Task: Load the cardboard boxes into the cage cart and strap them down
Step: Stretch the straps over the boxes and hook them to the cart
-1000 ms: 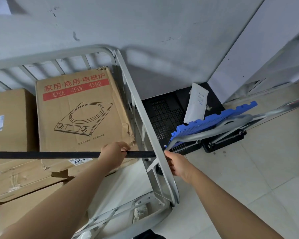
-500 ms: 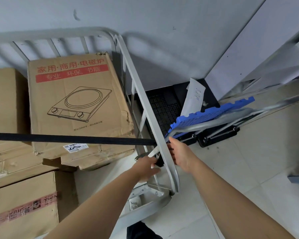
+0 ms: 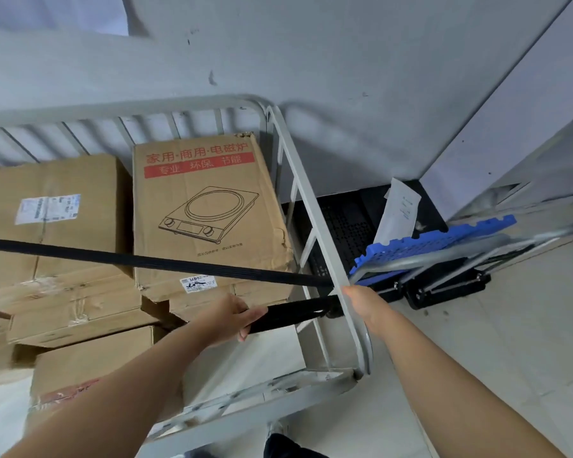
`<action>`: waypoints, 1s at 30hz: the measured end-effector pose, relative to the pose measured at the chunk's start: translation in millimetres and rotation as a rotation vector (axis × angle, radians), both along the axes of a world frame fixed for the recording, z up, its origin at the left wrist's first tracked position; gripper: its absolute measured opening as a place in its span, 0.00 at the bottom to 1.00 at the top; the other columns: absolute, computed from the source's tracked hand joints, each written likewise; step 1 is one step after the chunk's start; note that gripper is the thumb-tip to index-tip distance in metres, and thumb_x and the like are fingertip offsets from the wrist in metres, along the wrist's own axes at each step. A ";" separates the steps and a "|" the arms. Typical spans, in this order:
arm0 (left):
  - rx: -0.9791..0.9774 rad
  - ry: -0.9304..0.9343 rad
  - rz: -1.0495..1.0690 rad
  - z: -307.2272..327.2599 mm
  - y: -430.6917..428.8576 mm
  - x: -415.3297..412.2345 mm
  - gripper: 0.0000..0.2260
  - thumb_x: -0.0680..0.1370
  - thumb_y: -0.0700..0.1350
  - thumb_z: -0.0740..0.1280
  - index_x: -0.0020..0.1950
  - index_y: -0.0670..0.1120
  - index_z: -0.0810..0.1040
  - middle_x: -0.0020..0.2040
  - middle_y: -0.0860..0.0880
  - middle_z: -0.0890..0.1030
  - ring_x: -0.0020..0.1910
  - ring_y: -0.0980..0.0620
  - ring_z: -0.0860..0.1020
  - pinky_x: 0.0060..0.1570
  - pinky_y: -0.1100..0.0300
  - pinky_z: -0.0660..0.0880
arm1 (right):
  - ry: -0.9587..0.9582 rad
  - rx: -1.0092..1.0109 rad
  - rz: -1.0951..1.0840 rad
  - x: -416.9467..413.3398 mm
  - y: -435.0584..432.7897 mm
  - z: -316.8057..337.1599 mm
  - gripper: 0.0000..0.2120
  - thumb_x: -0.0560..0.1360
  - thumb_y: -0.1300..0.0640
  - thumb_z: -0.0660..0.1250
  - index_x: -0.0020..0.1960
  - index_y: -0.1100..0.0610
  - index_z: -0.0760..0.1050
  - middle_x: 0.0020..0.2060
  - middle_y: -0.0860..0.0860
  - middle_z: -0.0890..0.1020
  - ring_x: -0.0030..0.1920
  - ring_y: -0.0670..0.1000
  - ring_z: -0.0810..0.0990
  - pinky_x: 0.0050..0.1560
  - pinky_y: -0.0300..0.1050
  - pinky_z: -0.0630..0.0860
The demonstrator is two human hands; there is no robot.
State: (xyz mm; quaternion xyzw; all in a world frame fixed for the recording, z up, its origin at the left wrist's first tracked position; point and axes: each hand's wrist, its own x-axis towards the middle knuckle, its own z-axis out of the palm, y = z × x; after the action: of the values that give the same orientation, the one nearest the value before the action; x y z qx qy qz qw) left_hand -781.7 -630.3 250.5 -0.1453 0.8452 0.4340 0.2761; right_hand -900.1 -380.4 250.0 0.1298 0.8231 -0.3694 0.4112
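**Strapping down the loaded cart – tightening the belt at the side rail**

Seen from above, a person leans over a grey cage cart (image 3: 113, 110) with cardboard boxes (image 3: 209, 259) stacked inside. Loading looks done; the step in hand appears to be the strapping.

A black strap (image 3: 179, 264) runs taut across the front of the boxes, from the left edge of view to the cart's side rail (image 3: 314, 206). Just below it, a loose tail (image 3: 291, 313) of the same strap comes back from the rail.

The left hand (image 3: 235, 320) grips this tail, with its fingers curled round the end nearest the boxes. The right hand (image 3: 361, 300) is at the rail on the outside, where the strap meets it. Its fingers are hidden behind the metal, so whether it holds anything cannot be told.

The next move probably calls for pulling the tail to take up slack, then fastening it – with the rail end held steady.
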 end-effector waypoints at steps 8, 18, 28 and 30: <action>-0.135 0.065 0.109 41.3 -101.6 45.8 0.22 0.76 0.61 0.64 0.32 0.44 0.75 0.26 0.51 0.69 0.24 0.55 0.65 0.28 0.62 0.65 | 0.388 0.174 0.473 12.5 -62.6 44.6 0.26 0.79 0.54 0.61 0.74 0.58 0.59 0.72 0.54 0.63 0.69 0.54 0.66 0.66 0.47 0.64; -0.292 0.099 0.252 107.1 -246.0 138.7 0.20 0.71 0.62 0.69 0.35 0.45 0.78 0.29 0.50 0.74 0.28 0.54 0.70 0.30 0.62 0.68 | 0.261 -0.094 0.837 102.9 -239.0 93.2 0.19 0.74 0.48 0.68 0.65 0.48 0.74 0.58 0.45 0.79 0.58 0.46 0.76 0.61 0.44 0.71; -0.307 0.062 0.258 133.2 -355.4 243.9 0.08 0.75 0.52 0.70 0.42 0.48 0.81 0.35 0.53 0.82 0.35 0.56 0.80 0.38 0.65 0.76 | 0.384 -0.074 0.930 170.4 -346.9 105.0 0.10 0.76 0.51 0.66 0.36 0.49 0.76 0.33 0.47 0.78 0.36 0.46 0.76 0.39 0.40 0.71; -0.287 0.047 0.255 130.2 -364.0 261.3 0.04 0.76 0.47 0.70 0.44 0.48 0.82 0.36 0.54 0.82 0.32 0.62 0.79 0.36 0.70 0.73 | 0.370 -0.057 0.936 171.8 -355.3 100.0 0.10 0.76 0.49 0.66 0.36 0.49 0.77 0.32 0.46 0.79 0.35 0.46 0.77 0.39 0.42 0.73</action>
State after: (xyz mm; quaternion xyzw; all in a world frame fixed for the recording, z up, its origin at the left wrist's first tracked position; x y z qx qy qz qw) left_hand -520.4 -994.3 380.7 -0.2789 0.8794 0.3437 0.1754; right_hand -728.3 -735.7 350.0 -0.3324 0.8416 -0.1846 0.3836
